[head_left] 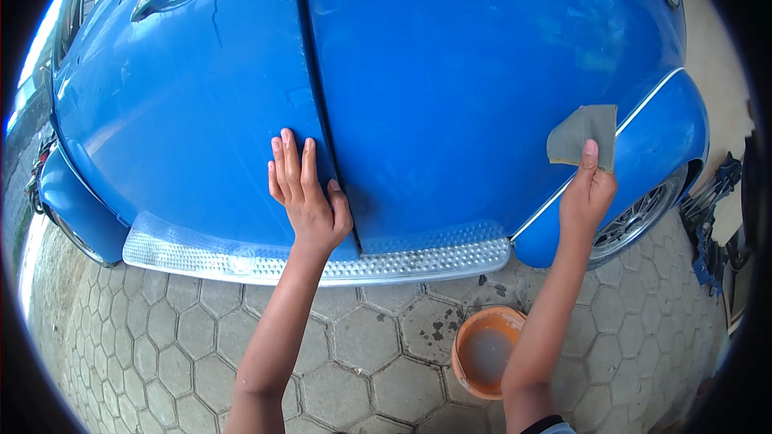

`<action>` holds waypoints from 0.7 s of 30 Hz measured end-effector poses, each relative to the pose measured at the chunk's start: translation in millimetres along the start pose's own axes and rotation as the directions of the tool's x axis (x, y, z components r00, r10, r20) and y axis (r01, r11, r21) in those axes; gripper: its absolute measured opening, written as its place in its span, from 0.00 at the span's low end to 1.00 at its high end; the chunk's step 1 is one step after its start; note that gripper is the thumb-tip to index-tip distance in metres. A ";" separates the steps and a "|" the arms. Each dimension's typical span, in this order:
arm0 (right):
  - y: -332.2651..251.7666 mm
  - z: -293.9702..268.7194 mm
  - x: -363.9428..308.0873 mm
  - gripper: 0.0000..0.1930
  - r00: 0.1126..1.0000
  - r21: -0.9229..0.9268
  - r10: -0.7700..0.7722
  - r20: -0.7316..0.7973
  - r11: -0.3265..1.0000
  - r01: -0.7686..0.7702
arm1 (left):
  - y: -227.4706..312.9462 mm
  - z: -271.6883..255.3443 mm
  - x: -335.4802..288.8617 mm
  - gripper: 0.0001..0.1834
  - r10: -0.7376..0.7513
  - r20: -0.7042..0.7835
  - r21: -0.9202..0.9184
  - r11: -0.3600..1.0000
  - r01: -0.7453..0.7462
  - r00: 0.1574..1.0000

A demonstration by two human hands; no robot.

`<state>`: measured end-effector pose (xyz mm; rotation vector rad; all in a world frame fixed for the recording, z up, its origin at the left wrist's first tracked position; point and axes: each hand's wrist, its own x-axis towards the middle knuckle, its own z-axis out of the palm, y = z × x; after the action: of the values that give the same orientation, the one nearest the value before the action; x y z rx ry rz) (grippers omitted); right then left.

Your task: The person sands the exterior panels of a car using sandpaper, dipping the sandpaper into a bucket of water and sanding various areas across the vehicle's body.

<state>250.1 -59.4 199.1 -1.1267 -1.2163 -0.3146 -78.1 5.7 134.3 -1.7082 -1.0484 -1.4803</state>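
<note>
A blue car body (450, 80) fills the upper view, with a dark door seam (322, 104) running down its side. My left hand (307, 193) lies flat on the blue door panel just left of the seam, fingers together and pointing up. My right hand (589, 189) pinches a grey-green sheet of abrasive paper (583, 135) against the body near the rear fender's chrome trim (643, 108). The sheet stands above my fingers, partly folded.
A ribbed silver running board (241, 261) runs along the car's bottom edge. An orange bowl of cloudy water (485, 351) sits on the hexagonal paving (161, 337) beside my right forearm. A spoked wheel (635, 221) shows at the right. Dark parts (708, 217) lie far right.
</note>
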 end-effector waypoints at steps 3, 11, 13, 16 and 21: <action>-56.8 29.5 13.5 0.22 0.976 0.028 0.194 0.101 0.980 -0.198 | -5.5 10.7 -5.1 0.32 0.020 -0.033 0.046 0.999 -0.019 0.999; -15.6 136.7 -156.0 0.35 0.677 -0.067 -0.427 0.599 0.816 0.574 | 1.0 19.8 -2.9 0.32 0.020 -0.085 0.054 0.998 -0.015 0.996; 6.1 127.1 -153.5 0.31 0.388 0.016 -0.621 0.681 0.542 0.840 | -2.4 20.4 -2.5 0.33 0.024 -0.096 0.057 0.998 -0.019 0.995; 9.9 110.1 -108.5 0.28 0.161 0.303 -0.648 0.744 0.542 0.783 | -7.2 19.3 -9.8 0.33 0.029 -0.080 0.093 0.995 -0.021 0.996; -5.1 85.6 -32.6 0.24 0.005 0.392 -0.645 0.764 0.470 0.791 | -5.3 20.0 -8.6 0.34 0.035 -0.103 0.147 0.989 -0.020 0.994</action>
<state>184.7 -3.7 167.1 -0.5773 -2.8056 -0.6920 -73.6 24.1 122.4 -1.5207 -1.0459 -1.4237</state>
